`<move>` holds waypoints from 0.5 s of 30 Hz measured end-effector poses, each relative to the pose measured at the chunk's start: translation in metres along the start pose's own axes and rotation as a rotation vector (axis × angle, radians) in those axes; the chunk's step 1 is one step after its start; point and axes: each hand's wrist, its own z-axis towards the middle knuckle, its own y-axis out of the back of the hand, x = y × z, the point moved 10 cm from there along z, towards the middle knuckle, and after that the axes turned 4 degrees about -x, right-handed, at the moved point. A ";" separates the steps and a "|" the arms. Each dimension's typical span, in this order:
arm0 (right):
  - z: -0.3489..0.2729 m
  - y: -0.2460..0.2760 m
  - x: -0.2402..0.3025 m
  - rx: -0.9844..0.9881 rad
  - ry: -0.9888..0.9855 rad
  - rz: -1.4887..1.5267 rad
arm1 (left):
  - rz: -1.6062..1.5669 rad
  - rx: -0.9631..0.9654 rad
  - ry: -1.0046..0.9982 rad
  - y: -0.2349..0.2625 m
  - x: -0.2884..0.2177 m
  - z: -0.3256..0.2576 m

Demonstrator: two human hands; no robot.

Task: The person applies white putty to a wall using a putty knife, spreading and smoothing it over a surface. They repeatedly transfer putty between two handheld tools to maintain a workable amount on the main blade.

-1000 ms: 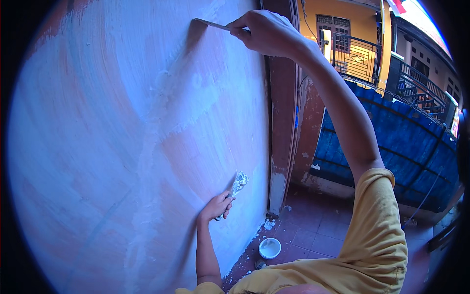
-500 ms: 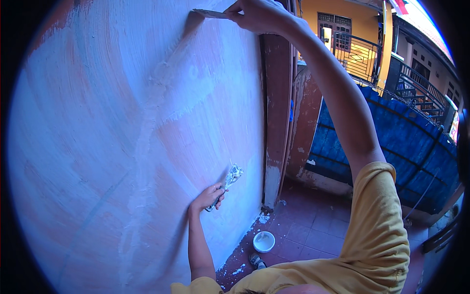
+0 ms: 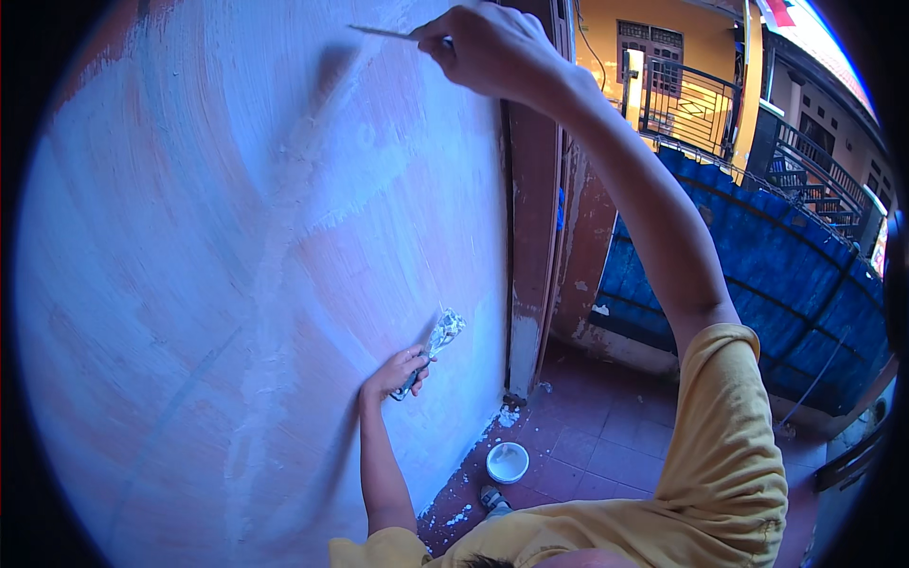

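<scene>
My right hand (image 3: 492, 47) is raised high and grips a thin flat scraper blade (image 3: 379, 31) whose edge lies against the pale plastered wall (image 3: 237, 237). Low down, my left hand (image 3: 396, 371) rests against the same wall and holds a putty knife (image 3: 440, 336) smeared with white filler, blade pointing up and right. The wall shows pink and whitish streaks of filler.
A reddish-brown door frame (image 3: 532, 237) borders the wall on the right. A small white bowl (image 3: 507, 462) stands on the red tiled floor (image 3: 606, 445) amid white splatters. A blue corrugated fence (image 3: 786, 275) and a dark metal railing (image 3: 691, 109) lie further right.
My right hand has slid the scraper left and upward along the wall. My left hand with the putty knife has shifted slightly lower in view as my head turned.
</scene>
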 end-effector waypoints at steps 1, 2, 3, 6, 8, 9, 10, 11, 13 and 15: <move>0.006 0.005 -0.010 -0.047 -0.040 -0.002 | 0.003 -0.002 -0.035 -0.001 -0.005 0.001; 0.008 -0.001 -0.011 -0.019 -0.042 -0.022 | 0.000 0.003 -0.039 -0.001 -0.005 0.001; 0.010 -0.005 -0.011 0.009 -0.043 -0.043 | -0.010 0.019 -0.029 -0.003 -0.004 0.001; -0.002 -0.024 0.001 0.060 -0.062 -0.041 | -0.026 0.007 -0.029 -0.003 -0.004 0.001; -0.018 -0.024 0.018 0.006 -0.009 0.017 | -0.006 -0.007 -0.035 -0.002 -0.005 0.001; -0.027 -0.028 0.023 0.031 0.008 0.037 | -0.004 0.003 -0.019 -0.003 -0.004 0.001; -0.034 -0.027 0.027 0.021 0.037 0.071 | 0.007 0.001 -0.034 -0.004 -0.006 0.001; -0.035 -0.023 0.023 0.003 0.031 0.057 | 0.006 0.003 -0.032 -0.004 -0.006 0.001; -0.034 -0.016 0.010 -0.004 0.037 0.104 | 0.005 0.000 -0.031 -0.004 -0.007 0.001; -0.015 -0.009 -0.018 -0.040 -0.064 0.004 | -0.039 0.019 -0.012 -0.006 -0.004 0.000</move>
